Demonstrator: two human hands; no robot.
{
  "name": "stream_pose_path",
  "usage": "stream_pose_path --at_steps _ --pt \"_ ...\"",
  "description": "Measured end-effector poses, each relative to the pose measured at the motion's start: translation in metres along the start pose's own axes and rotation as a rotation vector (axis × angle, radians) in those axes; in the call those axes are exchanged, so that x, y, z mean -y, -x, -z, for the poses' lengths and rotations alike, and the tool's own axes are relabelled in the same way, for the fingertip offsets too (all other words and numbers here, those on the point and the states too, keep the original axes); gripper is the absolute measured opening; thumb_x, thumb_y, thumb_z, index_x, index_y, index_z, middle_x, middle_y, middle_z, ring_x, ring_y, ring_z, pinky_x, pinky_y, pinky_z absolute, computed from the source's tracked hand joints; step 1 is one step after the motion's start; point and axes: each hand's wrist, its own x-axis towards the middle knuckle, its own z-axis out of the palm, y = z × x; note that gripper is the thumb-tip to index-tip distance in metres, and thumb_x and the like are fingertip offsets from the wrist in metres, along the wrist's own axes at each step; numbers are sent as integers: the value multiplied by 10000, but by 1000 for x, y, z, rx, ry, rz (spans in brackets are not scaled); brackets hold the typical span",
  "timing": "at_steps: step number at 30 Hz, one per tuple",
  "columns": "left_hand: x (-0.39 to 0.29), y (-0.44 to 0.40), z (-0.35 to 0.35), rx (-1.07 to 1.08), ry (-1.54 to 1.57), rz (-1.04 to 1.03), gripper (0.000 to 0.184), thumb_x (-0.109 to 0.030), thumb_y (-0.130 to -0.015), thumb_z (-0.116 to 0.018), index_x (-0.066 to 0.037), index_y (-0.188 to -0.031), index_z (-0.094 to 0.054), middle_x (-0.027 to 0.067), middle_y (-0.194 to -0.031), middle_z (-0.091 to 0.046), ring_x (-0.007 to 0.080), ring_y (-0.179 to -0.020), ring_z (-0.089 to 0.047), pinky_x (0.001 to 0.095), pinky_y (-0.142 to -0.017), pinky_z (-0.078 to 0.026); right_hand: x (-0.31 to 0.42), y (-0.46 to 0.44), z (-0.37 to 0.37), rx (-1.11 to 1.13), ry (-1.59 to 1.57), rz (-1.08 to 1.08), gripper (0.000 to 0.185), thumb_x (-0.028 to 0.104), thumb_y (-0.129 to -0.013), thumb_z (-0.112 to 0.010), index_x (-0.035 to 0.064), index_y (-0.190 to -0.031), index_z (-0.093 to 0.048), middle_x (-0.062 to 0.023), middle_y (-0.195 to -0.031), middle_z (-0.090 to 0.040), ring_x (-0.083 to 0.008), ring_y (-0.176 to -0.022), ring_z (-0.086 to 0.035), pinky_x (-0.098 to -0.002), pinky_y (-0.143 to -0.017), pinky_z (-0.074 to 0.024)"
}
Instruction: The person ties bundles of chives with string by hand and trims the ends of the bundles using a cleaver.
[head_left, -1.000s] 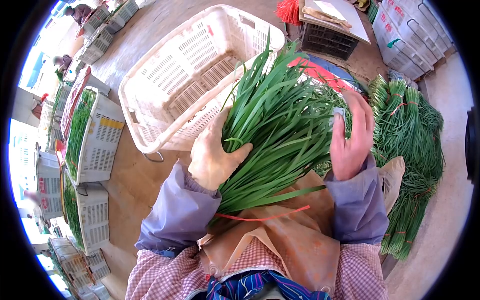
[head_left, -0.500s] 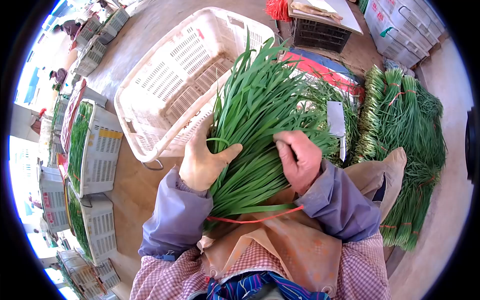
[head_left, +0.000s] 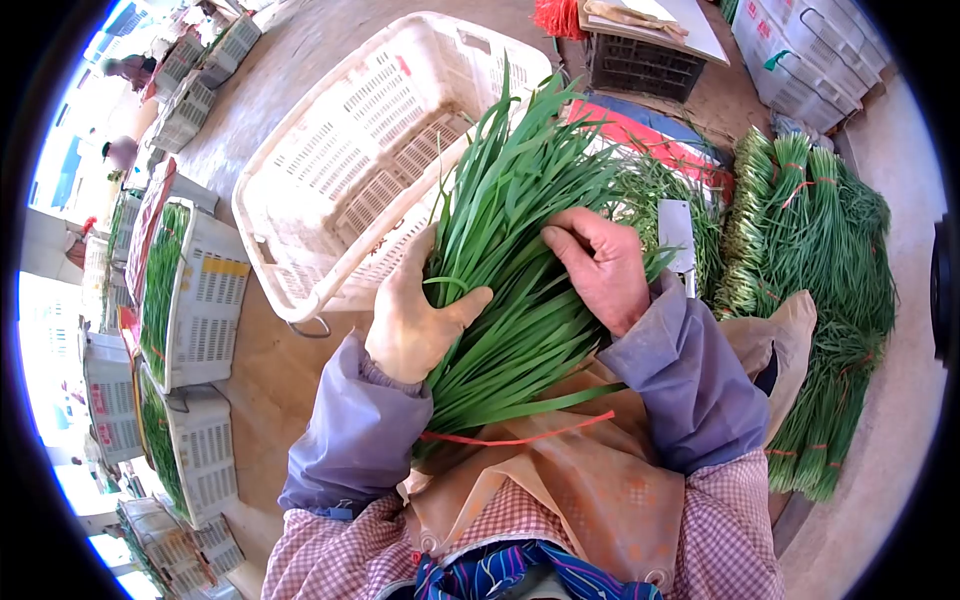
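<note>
"Where's the bunch of green leaves [head_left: 530,230]?"

"In the middle, over the brown apron [head_left: 590,480], fanning out toward the far side. The left hand [head_left: 408,325] has it by its left side, the thumb laid across the leaves."

"So that grip is closed?"

"Clamped on the bunch, yes. One leaf curves across beside the thumb."

"And the right hand [head_left: 610,270]?"

"On the right side of the same bunch, palm turned inward, with thumb and forefinger drawn close at the leaves. I can't tell whether that grip has a leaf between its tips."

"What's the red strip [head_left: 520,438]?"

"Something thin, lying across the apron by the near end of the bunch."

"And around them?"

"A large white crate [head_left: 375,105] stands just beyond, to the far left. On the right, a flat metal blade [head_left: 677,238] lies over loose greens [head_left: 640,195], near the right hand but apart from it. Farther right are tied bundles [head_left: 825,235], laid close together, with red ties round some of them."

"Anything at the edges?"

"More crates of greens [head_left: 208,300] along the left, a black crate [head_left: 640,68] under a pale board [head_left: 690,25] at the far side, and stacked white crates [head_left: 800,65] at the far right."
</note>
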Motion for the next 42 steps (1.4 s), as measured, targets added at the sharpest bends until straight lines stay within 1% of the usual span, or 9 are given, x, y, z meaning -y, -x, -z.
stream_pose_path --at_steps 4,8,10,12,15,20,27,34,42 --pt "0 -2 3 33 -17 -6 765 -91 -724 -818 87 -1370 -446 210 -1201 -642 255 -1091 -639 349 -959 -501 5 1 1 11 352 59 66 69 -877 -665 37 -934 -670 -190 -723 -629 -236 -619 -655 -338 -605 -506" --pt "6 -3 2 28 5 -33 770 -85 -724 -816 88 -1373 -442 206 -1204 -642 253 -1096 -634 348 -963 -496 -11 1 1 -345 201 23 90 81 -898 -624 -8 -893 -638 -152 -658 -603 -191 -574 -601 -324 -563 -470" --pt "0 -2 5 52 13 4 757 -82 -738 -799 92 -1380 -436 197 -1228 -628 238 -1120 -612 350 -977 -483 -25 -5 23 -368 -106 -347 91 78 -908 -627 -8 -923 -651 -56 -676 -575 -96 -636 -522 -283 -578 -443" --pt "0 -4 5 62 -6 6 755 -82 -744 -792 89 -1386 -433 193 -1240 -622 232 -1132 -603 351 -983 -477 -23 -8 44 -288 -141 -302 108 67 -918 -628 8 -1007 -645 -46 -746 -623 -139 -703 -579 -328 -666 -470" --pt "7 -4 3 47 -77 -45 787 -107 -727 -807 77 -1393 -429 214 -1236 -622 265 -1137 -610 361 -986 -479 7 -8 54 -443 570 226 175 51 -884 -658 33 -1057 -636 -62 -890 -673 -221 -837 -632 -385 -833 -473" --pt "8 -7 1 55 -257 -150 850 -156 -697 -835 67 -1403 -419 264 -1246 -603 348 -1159 -609 397 -1003 -475 66 35 9 285 656 550 601 413 -787 -723 55 -1245 -573 -108 -1176 -562 -293 -1160 -527 -533 -1114 -286" --pt "20 -13 19 -6 168 34 644 -14 -763 -752 64 -1346 -488 157 -1148 -666 219 -1027 -643 335 -916 -511 36 103 -14 387 654 276 537 439 -775 -711 35 -1116 -615 -96 -869 -584 -277 -819 -584 -386 -751 -459" --pt "11 -12 25 83 443 237 565 -30 -803 -716 62 -1322 -512 141 -1144 -670 203 -993 -651 317 -890 -517 31 99 -10 397 591 227 577 347 -771 -712 43 -1238 -564 -139 -1014 -581 -324 -923 -571 -454 -819 -460" --pt "16 -9 15 16 422 97 558 35 -803 -699 34 -1329 -513 139 -1163 -655 216 -1005 -645 339 -895 -522 37 70 -16 312 627 398 613 364 -802 -702 84 -1315 -518 -124 -1190 -539 -297 -1047 -535 -433 -909 -420"
